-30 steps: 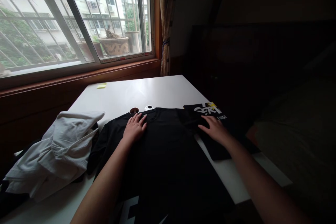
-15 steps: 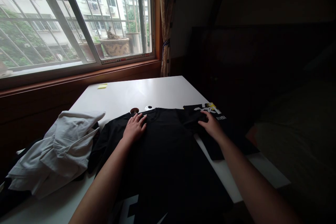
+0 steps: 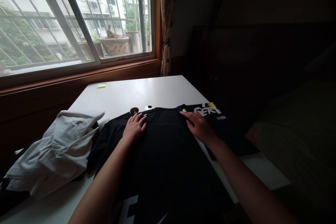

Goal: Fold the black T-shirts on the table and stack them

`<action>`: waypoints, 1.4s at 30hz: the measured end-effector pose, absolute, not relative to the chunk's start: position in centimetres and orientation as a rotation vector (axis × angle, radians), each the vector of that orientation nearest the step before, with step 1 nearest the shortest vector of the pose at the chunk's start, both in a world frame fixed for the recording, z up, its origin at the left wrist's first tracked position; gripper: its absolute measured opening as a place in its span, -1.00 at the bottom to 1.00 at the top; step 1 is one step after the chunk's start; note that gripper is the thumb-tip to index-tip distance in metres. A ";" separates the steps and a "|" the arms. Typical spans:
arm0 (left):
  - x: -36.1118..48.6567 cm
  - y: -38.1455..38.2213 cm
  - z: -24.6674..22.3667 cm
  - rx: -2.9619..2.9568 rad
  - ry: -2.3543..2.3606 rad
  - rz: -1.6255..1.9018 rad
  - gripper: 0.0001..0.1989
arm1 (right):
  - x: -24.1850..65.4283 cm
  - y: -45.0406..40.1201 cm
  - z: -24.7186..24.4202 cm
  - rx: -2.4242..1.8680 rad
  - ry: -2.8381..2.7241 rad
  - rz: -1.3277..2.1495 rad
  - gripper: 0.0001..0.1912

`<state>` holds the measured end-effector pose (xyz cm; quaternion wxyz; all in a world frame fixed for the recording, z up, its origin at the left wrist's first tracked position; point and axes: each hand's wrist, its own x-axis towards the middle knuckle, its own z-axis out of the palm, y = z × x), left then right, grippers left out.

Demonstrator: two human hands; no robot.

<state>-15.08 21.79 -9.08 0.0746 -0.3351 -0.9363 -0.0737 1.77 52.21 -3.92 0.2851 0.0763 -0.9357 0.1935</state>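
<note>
A black T-shirt (image 3: 168, 147) lies spread on the white table (image 3: 147, 91), its neckline toward the window and pale print at its lower end. My left hand (image 3: 134, 126) rests flat on the shirt beside the neckline, fingers apart. At the right shoulder, my right hand (image 3: 199, 125) has its thumb and fingers on the sleeve, which is folded inward; whether cloth is pinched between them is hard to see. Just beyond that hand lies a dark garment (image 3: 231, 136) with white lettering and a yellow patch.
Crumpled grey-white cloth (image 3: 57, 147) lies over dark fabric at the left. A yellow note (image 3: 102, 85) is near the far left corner. Two round table fittings, one brown (image 3: 134, 110) and one white (image 3: 149, 107), sit beyond the neckline. A barred window (image 3: 78, 21) stands behind.
My right hand has moved left and inward, and the right sleeve that stretched outward is now folded toward the shirt's body. More of the lettering shows. My left hand has stayed in place.
</note>
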 end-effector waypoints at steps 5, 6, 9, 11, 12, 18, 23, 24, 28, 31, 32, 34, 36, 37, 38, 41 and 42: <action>-15.2 21.8 -9.3 -1.000 -2.806 -0.213 -0.50 | 3.3 47.5 -4.5 0.519 -2.596 0.698 -0.48; -15.3 21.8 -9.3 -1.000 -2.807 -0.210 -0.50 | 3.6 46.9 -4.7 0.562 -2.618 0.726 -0.50; -15.5 21.7 -9.5 -1.004 -2.813 -0.208 -0.50 | 4.4 46.7 -5.2 0.521 -2.610 0.761 -0.59; -15.5 21.7 -9.6 -1.006 -2.812 -0.213 -0.50 | 4.6 47.9 -5.6 0.388 -2.567 0.736 -0.64; -15.5 21.7 -9.7 -1.007 -2.808 -0.219 -0.50 | 4.6 48.7 -5.9 0.310 -2.546 0.708 -0.65; -15.3 21.7 -9.7 -1.020 -2.752 -0.286 -0.53 | 5.7 52.7 -7.3 0.018 -2.579 0.561 -0.61; -15.3 21.6 -9.7 -1.055 -2.665 -0.399 -0.57 | 7.0 52.9 -8.3 -0.027 -2.621 0.613 -0.59; -15.2 21.5 -9.6 -1.070 -2.646 -0.421 -0.57 | 7.1 52.8 -8.4 -0.033 -2.629 0.627 -0.59; -14.9 21.2 -9.0 -1.145 -2.580 -0.519 -0.60 | 6.9 52.4 -8.9 -0.094 -2.648 0.617 -0.75; -14.6 21.3 -8.6 -1.206 -2.558 -0.598 -0.65 | 6.6 52.3 -9.0 -0.135 -2.632 0.565 -0.85; -14.5 21.6 -8.4 -1.220 -2.556 -0.629 -0.67 | 6.5 52.3 -9.1 -0.126 -2.629 0.550 -0.85; -14.3 22.4 -8.2 -1.225 -2.555 -0.704 -0.67 | 6.5 52.3 -9.2 -0.099 -2.624 0.530 -0.85; -14.1 23.9 -7.9 -1.218 -2.555 -0.792 -0.67 | 6.5 52.3 -9.3 -0.082 -2.619 0.520 -0.85; -14.0 24.9 -7.7 -1.220 -2.555 -0.838 -0.66 | 6.5 52.4 -9.3 -0.074 -2.617 0.515 -0.85; -14.0 25.9 -7.6 -1.227 -2.556 -0.881 -0.66 | 6.5 52.4 -9.4 -0.065 -2.615 0.507 -0.85; -13.8 29.5 -7.5 -1.250 -2.573 -0.984 -0.64 | 6.6 52.4 -9.4 -0.032 -2.609 0.482 -0.84; -13.8 30.7 -7.5 -1.250 -2.585 -1.011 -0.63 | 6.6 52.4 -9.4 -0.025 -2.607 0.480 -0.83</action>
